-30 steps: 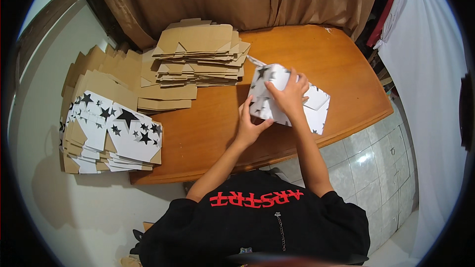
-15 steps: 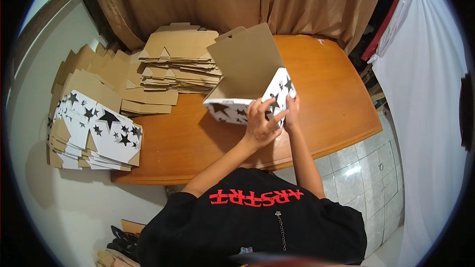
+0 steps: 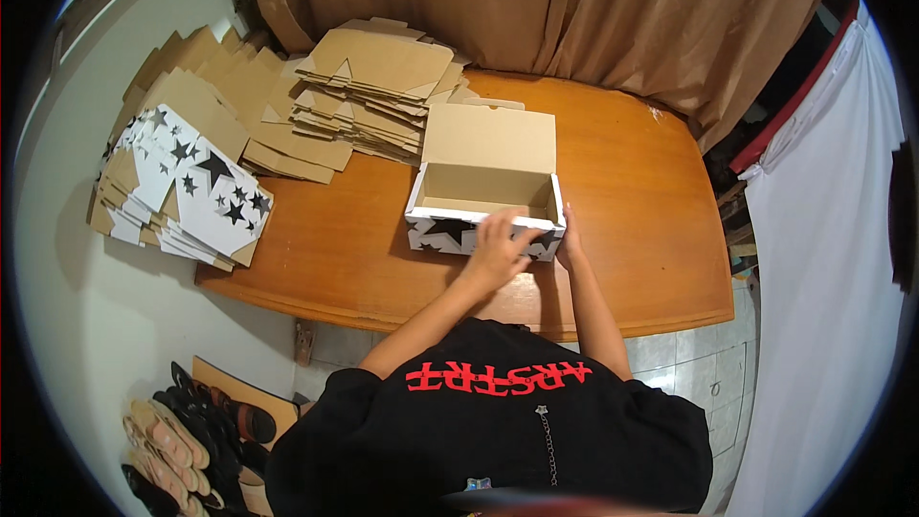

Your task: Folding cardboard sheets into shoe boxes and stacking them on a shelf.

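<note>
A cardboard box [image 3: 450,236] stands on the wooden table in front of me, white with black stars outside and plain brown inside. Its lid [image 3: 489,135] is raised and leans back, leaving the inside in view. My left hand [image 3: 500,254] is at the front wall near its right end, fingers spread and slightly blurred over the top edge. Against the right end of the box, my right hand [image 3: 571,241] grips the side near the front corner, its fingers pointing up along the wall; part of that hand is hidden behind the box.
Flattened brown boxes [image 3: 378,62] are piled at the back left of the table [image 3: 641,220]. More star-printed flat boxes [image 3: 206,193] lie stacked at the left edge. Brown curtains [image 3: 651,29] hang behind, a white cloth [image 3: 814,306] at right. Several shoes [image 3: 177,450] sit lower left.
The box has turned and come down from a tilt to level, its long front now facing me. Both hands have stayed at its right end. The view has shifted.
</note>
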Tool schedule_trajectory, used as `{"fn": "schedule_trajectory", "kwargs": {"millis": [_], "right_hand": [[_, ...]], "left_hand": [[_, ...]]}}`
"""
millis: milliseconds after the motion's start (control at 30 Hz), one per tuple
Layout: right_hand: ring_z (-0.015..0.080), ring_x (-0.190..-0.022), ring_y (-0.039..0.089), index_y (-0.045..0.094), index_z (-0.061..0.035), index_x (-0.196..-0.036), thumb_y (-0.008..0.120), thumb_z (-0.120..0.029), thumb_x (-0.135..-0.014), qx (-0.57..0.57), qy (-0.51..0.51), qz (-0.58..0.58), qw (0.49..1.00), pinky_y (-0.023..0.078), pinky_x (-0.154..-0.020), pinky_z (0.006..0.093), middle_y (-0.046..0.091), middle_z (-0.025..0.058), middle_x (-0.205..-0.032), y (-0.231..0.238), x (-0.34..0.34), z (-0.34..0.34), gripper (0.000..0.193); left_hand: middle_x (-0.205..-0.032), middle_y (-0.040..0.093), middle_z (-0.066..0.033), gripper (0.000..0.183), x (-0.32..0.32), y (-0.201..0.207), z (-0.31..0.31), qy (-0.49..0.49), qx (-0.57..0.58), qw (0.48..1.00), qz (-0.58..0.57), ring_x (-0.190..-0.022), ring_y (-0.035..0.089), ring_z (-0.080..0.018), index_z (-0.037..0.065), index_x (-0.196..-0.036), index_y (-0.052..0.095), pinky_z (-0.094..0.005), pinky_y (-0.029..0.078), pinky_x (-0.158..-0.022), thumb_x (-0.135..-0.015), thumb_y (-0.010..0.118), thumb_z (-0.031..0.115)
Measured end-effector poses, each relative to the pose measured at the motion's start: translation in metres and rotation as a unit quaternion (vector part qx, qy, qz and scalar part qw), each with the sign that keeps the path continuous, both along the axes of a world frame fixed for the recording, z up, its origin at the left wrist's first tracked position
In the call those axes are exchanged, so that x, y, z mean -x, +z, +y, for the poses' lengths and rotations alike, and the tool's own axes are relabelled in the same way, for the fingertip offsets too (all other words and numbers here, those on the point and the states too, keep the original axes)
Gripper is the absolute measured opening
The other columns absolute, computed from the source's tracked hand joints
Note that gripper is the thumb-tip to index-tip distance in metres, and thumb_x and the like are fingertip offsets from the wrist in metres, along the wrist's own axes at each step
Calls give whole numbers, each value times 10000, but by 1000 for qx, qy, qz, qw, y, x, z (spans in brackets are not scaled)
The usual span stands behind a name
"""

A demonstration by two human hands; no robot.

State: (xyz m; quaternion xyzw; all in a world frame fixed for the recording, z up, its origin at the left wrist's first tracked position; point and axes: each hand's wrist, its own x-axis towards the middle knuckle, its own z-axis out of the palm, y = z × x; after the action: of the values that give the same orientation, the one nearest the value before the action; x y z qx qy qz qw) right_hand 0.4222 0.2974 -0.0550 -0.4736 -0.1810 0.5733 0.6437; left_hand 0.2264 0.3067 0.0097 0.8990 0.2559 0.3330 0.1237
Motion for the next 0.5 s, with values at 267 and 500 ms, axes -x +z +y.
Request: {"fn": "schedule_trajectory", "kwargs": {"millis": [267, 500], "right_hand": [[283, -1184, 405, 320, -142, -1369, 495, -450, -852, 75, 34, -82, 993, 369, -899, 438, 389, 106, -1340, -10, -45, 4, 627], [270, -1149, 448, 294, -89, -1371, 632, -223, -795, 37, 65, -222, 972, 427, -858, 434, 409, 124, -1327, 3, -55, 7, 681]], "left_hand": [[-1268, 328, -157, 493, 65, -11, 16, 299, 109, 948, 8, -1185, 280, -341, 83, -1173, 517, -503, 255, -942, -730, 675, 231], [-1268, 313, -162, 461, 47, -5, 3, 363, 124, 916, 115, -1180, 274, -345, 106, -1119, 547, -493, 264, -940, -703, 723, 198]]}}
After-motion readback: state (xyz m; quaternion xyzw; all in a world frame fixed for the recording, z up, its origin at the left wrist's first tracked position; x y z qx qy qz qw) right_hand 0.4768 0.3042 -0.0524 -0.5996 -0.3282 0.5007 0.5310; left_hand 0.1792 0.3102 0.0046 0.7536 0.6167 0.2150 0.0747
